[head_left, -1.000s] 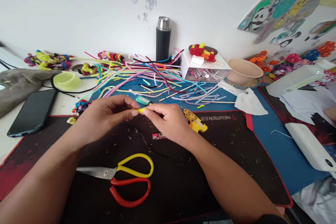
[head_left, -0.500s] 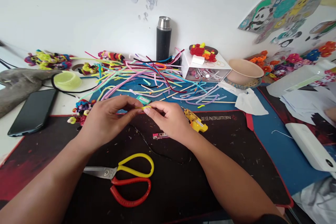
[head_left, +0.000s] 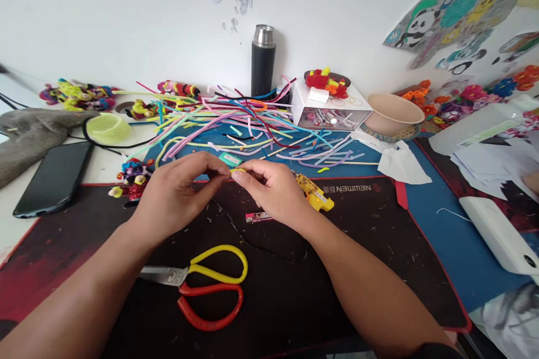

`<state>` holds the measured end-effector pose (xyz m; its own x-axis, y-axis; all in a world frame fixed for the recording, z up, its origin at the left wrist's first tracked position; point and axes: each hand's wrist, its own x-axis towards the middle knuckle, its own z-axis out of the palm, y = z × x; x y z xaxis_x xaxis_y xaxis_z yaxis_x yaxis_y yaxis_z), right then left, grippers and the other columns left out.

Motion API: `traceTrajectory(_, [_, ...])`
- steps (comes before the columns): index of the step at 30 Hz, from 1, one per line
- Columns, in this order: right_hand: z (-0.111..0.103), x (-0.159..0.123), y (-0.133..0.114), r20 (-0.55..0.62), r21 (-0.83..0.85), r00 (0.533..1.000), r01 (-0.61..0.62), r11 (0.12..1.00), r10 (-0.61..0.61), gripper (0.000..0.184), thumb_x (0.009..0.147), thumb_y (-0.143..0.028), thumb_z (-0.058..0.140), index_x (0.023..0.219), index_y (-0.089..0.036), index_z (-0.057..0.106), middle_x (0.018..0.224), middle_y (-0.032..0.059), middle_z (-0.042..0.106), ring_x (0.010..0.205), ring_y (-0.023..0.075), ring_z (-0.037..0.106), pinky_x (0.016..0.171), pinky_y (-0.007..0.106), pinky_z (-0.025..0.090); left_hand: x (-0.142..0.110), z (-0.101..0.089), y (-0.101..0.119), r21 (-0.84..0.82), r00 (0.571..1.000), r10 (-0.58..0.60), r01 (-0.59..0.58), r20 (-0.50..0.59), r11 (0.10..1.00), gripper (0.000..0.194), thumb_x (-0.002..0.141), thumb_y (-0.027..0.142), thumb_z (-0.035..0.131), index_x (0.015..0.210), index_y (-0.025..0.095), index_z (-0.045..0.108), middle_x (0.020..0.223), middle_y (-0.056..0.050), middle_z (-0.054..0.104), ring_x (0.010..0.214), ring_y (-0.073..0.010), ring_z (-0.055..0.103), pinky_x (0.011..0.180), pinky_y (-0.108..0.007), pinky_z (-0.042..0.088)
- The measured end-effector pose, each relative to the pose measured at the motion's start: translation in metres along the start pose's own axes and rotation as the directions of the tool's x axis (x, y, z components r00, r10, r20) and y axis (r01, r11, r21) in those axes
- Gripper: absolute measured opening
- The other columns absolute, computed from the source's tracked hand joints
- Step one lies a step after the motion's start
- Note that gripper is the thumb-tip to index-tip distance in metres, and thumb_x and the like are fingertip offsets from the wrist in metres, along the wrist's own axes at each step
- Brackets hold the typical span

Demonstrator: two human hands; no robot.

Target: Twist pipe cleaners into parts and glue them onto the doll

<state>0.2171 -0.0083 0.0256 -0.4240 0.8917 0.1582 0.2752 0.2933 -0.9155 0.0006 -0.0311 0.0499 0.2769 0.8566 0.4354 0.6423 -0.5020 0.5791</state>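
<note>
A small yellow piece of pipe cleaner (head_left: 238, 170) is pinched between the fingertips of my two hands, mostly hidden by them. My left hand (head_left: 181, 188) comes from the left, thumb and forefinger closed at one end of it. From the other side my right hand (head_left: 272, 188) grips it between thumb and forefinger. Below the hands, scissors (head_left: 214, 286) with one yellow and one red handle lie on the dark desk mat (head_left: 295, 303). A pink lighter (head_left: 257, 217) and a yellow glue gun (head_left: 314, 193) are partly covered by my right hand.
Behind the hands spreads a heap of coloured pipe cleaners (head_left: 227, 118). A black flask (head_left: 263, 61), a white box (head_left: 332, 106) and a beige bowl (head_left: 393, 115) stand along the wall. A phone (head_left: 53, 179) and a small doll (head_left: 135, 179) lie left; a white device (head_left: 499, 235) lies right.
My left hand has shifted slightly, uncovering more of the small doll and the scissor blades. Slightly more of the yellow piece shows between my fingertips.
</note>
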Motion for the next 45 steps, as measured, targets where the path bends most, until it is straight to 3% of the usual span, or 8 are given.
traceTrajectory(4, [0.0003, 0.0000, 0.0014, -0.031, -0.049, 0.999, 0.016, 0.999, -0.017, 0.023, 0.107, -0.038, 0.066, 0.103, -0.021, 0.081, 0.084, 0.0009, 0.074, 0.072, 0.0153, 0.060, 0.066, 0.028, 0.042, 0.0009, 0.0004, -0.0021, -0.167, 0.972, -0.224, 0.234, 0.076, 0.958, 0.019, 0.097, 0.044, 0.074, 0.107, 0.028, 0.075, 0.099, -0.003, 0.082, 0.086, -0.0222, 0.076, 0.077, -0.032, 0.060])
traceTrajectory(6, [0.0004, -0.0003, 0.0016, -0.046, -0.083, 0.999, 0.015, 0.996, -0.019, 0.021, 0.106, -0.035, 0.067, 0.105, -0.021, 0.082, 0.079, -0.0002, 0.072, 0.069, 0.0147, 0.058, 0.064, 0.029, 0.040, 0.0012, 0.0003, -0.0036, -0.195, 0.955, -0.269, 0.290, 0.128, 0.937, 0.025, 0.097, 0.050, 0.074, 0.108, 0.027, 0.076, 0.099, -0.003, 0.082, 0.085, -0.0225, 0.075, 0.075, -0.032, 0.059])
traceTrajectory(13, [0.0014, -0.0021, -0.0004, -0.062, -0.156, 0.997, 0.025, 0.987, -0.035, 0.021, 0.106, -0.034, 0.068, 0.109, -0.022, 0.085, 0.073, -0.0009, 0.070, 0.065, 0.0147, 0.056, 0.065, 0.030, 0.039, 0.0012, -0.0007, -0.0018, -0.183, 0.957, -0.244, 0.271, 0.157, 0.945, 0.025, 0.100, 0.049, 0.071, 0.105, 0.027, 0.080, 0.096, -0.002, 0.083, 0.082, -0.0208, 0.074, 0.073, -0.029, 0.057])
traceTrajectory(18, [0.0029, -0.0026, -0.0003, -0.042, -0.206, 0.995, 0.075, 0.976, -0.086, 0.023, 0.108, -0.033, 0.066, 0.111, -0.022, 0.086, 0.082, 0.0020, 0.079, 0.068, 0.0155, 0.060, 0.066, 0.030, 0.039, 0.0019, -0.0035, 0.0010, -0.187, 0.951, -0.255, 0.287, 0.177, 0.940, 0.026, 0.100, 0.048, 0.072, 0.101, 0.024, 0.082, 0.095, -0.003, 0.083, 0.081, -0.0194, 0.072, 0.073, -0.028, 0.055])
traceTrajectory(25, [0.0030, -0.0032, -0.0007, -0.019, -0.167, 0.994, 0.106, 0.980, -0.111, 0.021, 0.108, -0.027, 0.064, 0.110, -0.021, 0.085, 0.100, 0.0045, 0.085, 0.078, 0.0160, 0.068, 0.071, 0.029, 0.043, 0.0056, -0.0024, -0.0004, -0.445, 0.902, -0.339, 0.427, 0.267, 0.787, 0.025, 0.091, 0.044, 0.084, 0.094, 0.019, 0.081, 0.085, -0.005, 0.080, 0.071, -0.0168, 0.069, 0.066, -0.028, 0.057])
traceTrajectory(36, [0.0034, -0.0034, -0.0027, 0.001, -0.177, 0.994, 0.110, 0.978, -0.111, 0.020, 0.109, -0.025, 0.065, 0.105, -0.020, 0.084, 0.094, 0.0022, 0.083, 0.073, 0.0138, 0.063, 0.069, 0.027, 0.041, 0.0071, -0.0010, -0.0007, -0.465, 0.900, -0.346, 0.433, 0.265, 0.772, 0.027, 0.090, 0.046, 0.084, 0.085, 0.020, 0.080, 0.075, -0.004, 0.077, 0.067, -0.0168, 0.069, 0.062, -0.025, 0.058])
traceTrajectory(45, [0.0037, -0.0038, -0.0040, 0.011, -0.153, 0.995, 0.097, 0.984, -0.096, 0.020, 0.108, -0.026, 0.065, 0.104, -0.019, 0.084, 0.094, 0.0019, 0.082, 0.073, 0.0138, 0.062, 0.069, 0.028, 0.040, 0.0067, 0.0023, -0.0025, -0.591, 0.879, -0.380, 0.476, 0.289, 0.651, 0.023, 0.085, 0.040, 0.090, 0.087, 0.020, 0.079, 0.075, -0.002, 0.073, 0.065, -0.0148, 0.067, 0.059, -0.023, 0.055])
